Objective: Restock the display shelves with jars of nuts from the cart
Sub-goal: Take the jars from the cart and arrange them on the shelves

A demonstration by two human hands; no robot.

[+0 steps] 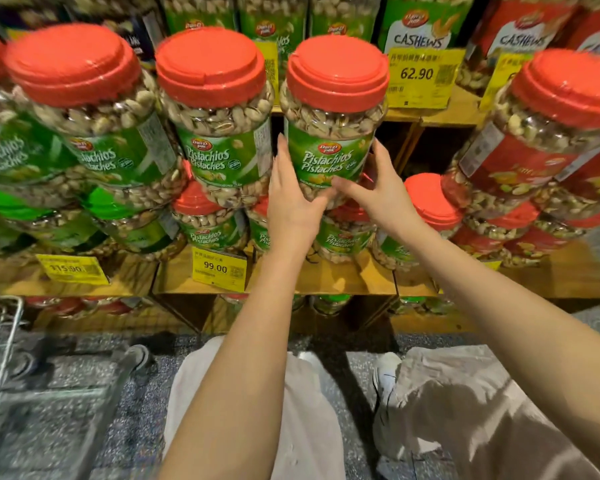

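Gripping the pistachio jar [329, 140] in both hands, left hand [291, 202] cupping its left side, right hand [378, 192] wrapping its right, in the shelf's [326, 282] stacked upper row. Neighbour jar [219, 133] is crowding its left. My hands are hiding its base; cart [0, 327] is running off-frame.

Both bare forearms reach up to the pistachio jar [329, 147]. The left hand [291, 202] lies against the jar's left side, fingers pointing up, thumb wrapped under its lower front. The right hand [378, 192] cups its right side, thumb stretched across the lower front.
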